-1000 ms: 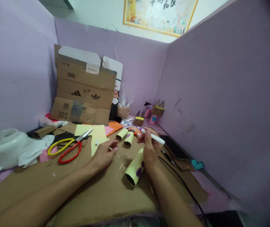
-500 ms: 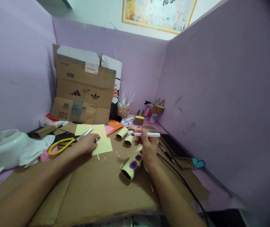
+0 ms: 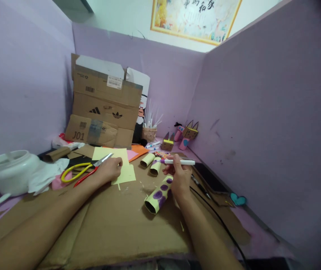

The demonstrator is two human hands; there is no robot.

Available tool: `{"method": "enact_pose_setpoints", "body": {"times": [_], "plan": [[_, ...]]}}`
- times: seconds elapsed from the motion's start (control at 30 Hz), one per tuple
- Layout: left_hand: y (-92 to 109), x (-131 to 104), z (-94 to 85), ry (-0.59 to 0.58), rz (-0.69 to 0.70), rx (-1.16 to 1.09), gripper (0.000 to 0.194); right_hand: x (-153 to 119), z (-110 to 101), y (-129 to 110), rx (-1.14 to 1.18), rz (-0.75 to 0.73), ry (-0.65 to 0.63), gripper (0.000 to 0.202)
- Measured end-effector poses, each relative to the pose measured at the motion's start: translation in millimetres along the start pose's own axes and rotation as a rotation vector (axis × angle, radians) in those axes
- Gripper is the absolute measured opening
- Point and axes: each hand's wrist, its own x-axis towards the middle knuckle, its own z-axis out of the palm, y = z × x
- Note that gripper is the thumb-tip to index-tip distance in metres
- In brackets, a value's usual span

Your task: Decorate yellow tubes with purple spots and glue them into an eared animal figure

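Observation:
My right hand [image 3: 180, 177] pinches a white marker [image 3: 187, 162] with a purple end, held level and pointing left. Beneath and beside that hand lies a pale yellow paper tube [image 3: 150, 205] with purple spots, its open end towards me. Two shorter yellow tubes stand behind: a plain one [image 3: 147, 160] and one with some purple on it [image 3: 155, 168]. My left hand [image 3: 110, 169], fingers curled in, rests at the yellow paper sheet [image 3: 128, 173]; whatever its fingers hold is hidden. Scissors [image 3: 103, 160] with yellow and red handles lie beside that wrist.
A white ceramic pot [image 3: 14, 174] and crumpled tissue [image 3: 46, 176] are on the left. Flattened cardboard [image 3: 104, 97] leans at the back, near a basket of white sticks [image 3: 149, 134]. To the right are a black cable [image 3: 219, 219], a craft knife [image 3: 201, 187] and a dark flat device [image 3: 211, 178].
The whole view has shifted slightly. My left forearm sits a little lower, uncovering the red scissor handle, and the white bit at my left fingertips no longer shows. The marker stays in my right hand.

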Motion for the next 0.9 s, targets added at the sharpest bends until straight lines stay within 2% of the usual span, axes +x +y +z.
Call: {"method": "enact_pose_setpoints", "body": {"times": [0.13,0.23,0.3,0.43,0.47,0.53,0.7,0.9], "plan": [[1.9,-2.2,-2.0,0.025,-0.036,-0.039,0.042,-1.8,0.6,-0.6,-0.008,0.009,-0.011,0.037],[11.3,-5.7,-3.8,0.072,-0.035,-0.26,0.043,-3.6,2.1,0.0,-0.018,0.017,-0.041,0.038],[21.3,-9.1,-3.5,0.075,-0.062,-0.532,0.032,-5.0,3.2,1.7,-0.025,0.03,-0.078,0.038],[44.7,-21.5,-2.1,-0.035,-0.186,-1.288,0.01,-8.7,4.7,4.9,-0.042,0.046,-0.145,0.038],[50.0,-25.4,-2.3,-0.059,-0.196,-1.456,0.009,-9.8,4.9,5.1,-0.051,0.047,-0.16,0.038],[58.4,-32.4,-3.7,-0.097,-0.23,-1.656,0.011,-12.1,5.3,4.5,-0.063,0.043,-0.194,0.038],[67.5,-40.5,-7.6,-0.149,-0.306,-1.878,0.011,-17.0,6.5,4.5,-0.035,0.018,-0.274,0.034],[72.6,-42.6,-10.9,-0.173,-0.341,-1.964,0.015,-21.2,8.2,5.4,-0.072,0.012,-0.318,0.029]]}}
